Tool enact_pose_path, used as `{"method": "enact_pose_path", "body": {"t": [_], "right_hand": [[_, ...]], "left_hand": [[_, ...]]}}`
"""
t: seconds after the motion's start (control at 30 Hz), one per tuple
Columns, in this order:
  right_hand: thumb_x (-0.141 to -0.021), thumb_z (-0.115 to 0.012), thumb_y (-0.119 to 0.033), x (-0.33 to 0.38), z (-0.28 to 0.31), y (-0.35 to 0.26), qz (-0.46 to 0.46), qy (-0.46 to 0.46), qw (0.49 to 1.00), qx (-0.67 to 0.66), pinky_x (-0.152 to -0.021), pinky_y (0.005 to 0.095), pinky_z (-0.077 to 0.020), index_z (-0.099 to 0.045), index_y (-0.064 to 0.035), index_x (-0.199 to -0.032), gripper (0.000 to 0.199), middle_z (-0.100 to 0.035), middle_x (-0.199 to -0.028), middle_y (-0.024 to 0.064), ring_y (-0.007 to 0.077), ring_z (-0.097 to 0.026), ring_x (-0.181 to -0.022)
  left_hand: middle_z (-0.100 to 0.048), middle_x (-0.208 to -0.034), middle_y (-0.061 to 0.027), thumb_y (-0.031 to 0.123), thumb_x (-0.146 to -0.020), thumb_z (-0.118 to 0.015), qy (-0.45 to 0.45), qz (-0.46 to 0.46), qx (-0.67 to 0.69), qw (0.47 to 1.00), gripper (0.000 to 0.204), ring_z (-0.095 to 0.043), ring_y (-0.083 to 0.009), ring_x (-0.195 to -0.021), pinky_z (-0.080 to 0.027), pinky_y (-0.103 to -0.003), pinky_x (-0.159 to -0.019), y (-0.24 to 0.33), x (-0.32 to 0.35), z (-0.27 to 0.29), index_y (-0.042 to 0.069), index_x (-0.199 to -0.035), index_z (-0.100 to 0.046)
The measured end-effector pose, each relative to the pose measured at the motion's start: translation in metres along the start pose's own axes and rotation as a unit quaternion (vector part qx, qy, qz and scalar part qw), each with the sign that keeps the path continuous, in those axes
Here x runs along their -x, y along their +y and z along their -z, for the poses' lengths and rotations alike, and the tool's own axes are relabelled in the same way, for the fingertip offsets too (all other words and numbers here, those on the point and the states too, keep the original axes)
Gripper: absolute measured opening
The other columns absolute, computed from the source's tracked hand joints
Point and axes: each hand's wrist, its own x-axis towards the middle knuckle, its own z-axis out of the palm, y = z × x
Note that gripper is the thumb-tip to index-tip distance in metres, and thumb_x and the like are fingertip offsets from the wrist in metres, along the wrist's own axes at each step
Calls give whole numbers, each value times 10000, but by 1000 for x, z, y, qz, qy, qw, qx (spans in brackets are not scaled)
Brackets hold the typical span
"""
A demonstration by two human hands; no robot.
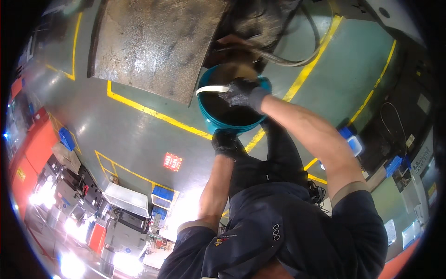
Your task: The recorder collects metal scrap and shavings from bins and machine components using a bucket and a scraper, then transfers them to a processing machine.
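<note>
A teal bucket point(210, 122) with dark contents hangs in front of me over the green floor. My right hand point(241, 94), in a dark glove, reaches across its rim and grips the white handle point(211, 89). My left hand point(226, 143), also gloved, is pressed against the bucket's underside. Just beyond the bucket a dark, grimy machine part point(241, 46) juts out, close to the rim.
A large rusty metal plate point(153, 42) lies beyond the bucket. A grey hose point(297, 59) curves to its right. Yellow lines point(153, 114) mark the floor. Blue bins point(165, 193), machines and a grey cabinet point(125, 197) stand at lower left; equipment lines the right side.
</note>
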Motion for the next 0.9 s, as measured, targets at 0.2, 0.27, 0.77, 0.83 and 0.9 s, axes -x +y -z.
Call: {"method": "enact_pose_path", "body": {"t": [0.2, 0.27, 0.77, 0.83, 0.9], "right_hand": [[-837, -543, -322, -7, -10, 19, 49, 15, 998, -44, -799, 393, -474, -660, -42, -966, 330, -634, -974, 210, 348, -617, -911], [-838, -539, -320, -14, -17, -39, 88, 3, 995, -42, -795, 395, -475, -664, -46, -963, 325, -633, -972, 211, 347, -619, -903], [-850, -510, -317, -14, -22, 41, 91, 61, 993, 47, -813, 400, -469, -663, -66, -966, 316, -641, -951, 199, 340, -620, -899], [-859, -502, -321, -10, -19, 31, 98, 50, 993, 41, -819, 398, -468, -663, -68, -966, 319, -641, -959, 196, 337, -619, -907], [-864, -497, -319, 5, -1, 6, 43, 22, 999, -17, -828, 392, -464, -660, -67, -976, 320, -637, -977, 197, 335, -615, -925]], "left_hand": [[-610, -988, -10, 320, -958, -392, 12, 16, -79, 997, 303, -509, -182, -981, -372, -200, -874, -19, -40, 34, 104, -1088, -559], [-613, -953, -15, 300, -954, -400, -102, -244, -111, 958, 285, -515, -190, -957, -384, -209, -855, -36, -97, 147, 94, -1059, -567], [-588, -806, -38, 252, -939, -430, 34, 5, 108, 994, 237, -520, -175, -812, -411, -228, -727, -18, -21, 8, 63, -942, -573], [-590, -809, -38, 264, -937, -430, 42, -3, 99, 994, 246, -519, -176, -809, -411, -233, -716, -14, -17, 8, 63, -940, -572], [-591, -811, -38, 276, -935, -430, 49, -7, 93, 994, 255, -517, -177, -806, -410, -237, -705, -9, -10, 9, 64, -937, -572]]}}
